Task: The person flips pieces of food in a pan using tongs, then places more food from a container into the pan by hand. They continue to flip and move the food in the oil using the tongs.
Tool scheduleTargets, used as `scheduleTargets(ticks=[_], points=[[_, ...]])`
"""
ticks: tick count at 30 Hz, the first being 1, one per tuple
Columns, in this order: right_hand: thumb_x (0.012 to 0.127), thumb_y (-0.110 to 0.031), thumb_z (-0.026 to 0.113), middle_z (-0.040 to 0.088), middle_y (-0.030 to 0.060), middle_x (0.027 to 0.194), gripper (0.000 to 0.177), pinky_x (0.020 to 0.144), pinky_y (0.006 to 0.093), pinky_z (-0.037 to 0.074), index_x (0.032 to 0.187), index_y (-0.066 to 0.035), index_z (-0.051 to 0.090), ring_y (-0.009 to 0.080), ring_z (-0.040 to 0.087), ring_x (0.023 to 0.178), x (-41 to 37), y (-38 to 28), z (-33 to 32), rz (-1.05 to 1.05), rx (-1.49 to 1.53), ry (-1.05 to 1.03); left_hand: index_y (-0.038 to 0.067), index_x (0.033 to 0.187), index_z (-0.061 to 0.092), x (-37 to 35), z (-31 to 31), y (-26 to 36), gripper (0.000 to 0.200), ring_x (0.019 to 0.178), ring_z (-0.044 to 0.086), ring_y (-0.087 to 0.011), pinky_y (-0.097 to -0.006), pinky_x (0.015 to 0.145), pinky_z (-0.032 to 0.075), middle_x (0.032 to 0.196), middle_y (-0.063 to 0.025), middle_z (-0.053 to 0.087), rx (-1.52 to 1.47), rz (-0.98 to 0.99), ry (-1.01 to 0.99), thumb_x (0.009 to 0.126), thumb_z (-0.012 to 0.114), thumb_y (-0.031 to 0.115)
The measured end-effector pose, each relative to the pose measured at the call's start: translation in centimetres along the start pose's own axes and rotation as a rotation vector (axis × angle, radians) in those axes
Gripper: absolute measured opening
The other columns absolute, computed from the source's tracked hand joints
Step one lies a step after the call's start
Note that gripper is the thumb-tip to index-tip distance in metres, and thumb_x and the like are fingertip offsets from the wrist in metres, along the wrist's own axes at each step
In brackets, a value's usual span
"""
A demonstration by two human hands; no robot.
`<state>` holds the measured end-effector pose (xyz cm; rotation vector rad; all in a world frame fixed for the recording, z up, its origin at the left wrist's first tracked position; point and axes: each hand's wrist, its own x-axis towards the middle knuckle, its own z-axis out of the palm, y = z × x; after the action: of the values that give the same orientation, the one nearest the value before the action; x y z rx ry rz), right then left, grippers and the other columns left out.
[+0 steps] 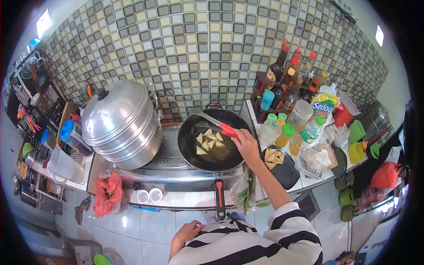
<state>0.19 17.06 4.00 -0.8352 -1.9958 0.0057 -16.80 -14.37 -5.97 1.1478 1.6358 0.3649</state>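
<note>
My right hand (246, 148) is closed around the red handles of metal tongs (214, 118), whose far ends are over the left part of a black frying pan (227, 164). Several pale triangular pastries (210, 142) lie in oil in the pan, grouped near its middle. The pan sits on the stove, its black-and-red handle (220, 198) pointing toward me. At my waist, my left hand (189, 231) rests against the striped shirt, fingers loosely extended and holding nothing. Right of the pan, browned triangular pastries (274, 158) lie on a black plate (288, 175).
A tall aluminium steamer pot (121, 128) stands left of the pan. A red plastic bag (108, 194) hangs at the counter's front, near two white cups (149, 195). Sauce bottles (282, 73), jars (269, 132) and a clear container (311, 161) crowd the right counter.
</note>
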Motion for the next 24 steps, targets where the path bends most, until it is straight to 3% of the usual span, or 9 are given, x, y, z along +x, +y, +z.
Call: scheduleTargets(ticks=[7,15,24], points=[[0.068,-0.01,0.066,0.054,0.0091,0.087,0.031,0.065,0.0332,0.048,0.096,-0.003,0.055,0.027,0.057,0.076,-1.1,0.5,0.0,0.005,0.01,-0.083,0.002,0.103,0.055,0.0,-0.1,0.2,0.05,0.079,0.06,-0.032,-0.0353,0.07,0.046,0.083,-0.018,0.062,0.033,-0.005,-0.001,0.083,0.048,0.047],[0.069,-0.013,0.065,0.052,0.0076,0.087,0.032,0.066,0.0304,0.048,0.098,-0.005,0.054,0.0234,0.057,0.075,-1.8,1.6,-2.3,-0.206,-0.124,-0.232,0.002,0.103,0.055,-0.5,-0.3,0.4,0.049,0.081,0.06,-0.0331,-0.0356,0.072,0.046,0.086,-0.0193,0.062,0.014,-0.014,-0.004,0.083,0.048,0.047],[0.069,-0.014,0.065,0.05,0.0076,0.085,0.032,0.063,0.0311,0.048,0.098,-0.005,0.053,0.0231,0.056,0.073,-2.3,0.9,-4.5,-0.125,-0.118,-0.207,0.002,0.104,0.055,-0.1,0.0,0.1,0.051,0.08,0.06,-0.0323,-0.0346,0.072,0.045,0.085,-0.019,0.062,0.021,-0.016,-0.009,0.083,0.048,0.048]])
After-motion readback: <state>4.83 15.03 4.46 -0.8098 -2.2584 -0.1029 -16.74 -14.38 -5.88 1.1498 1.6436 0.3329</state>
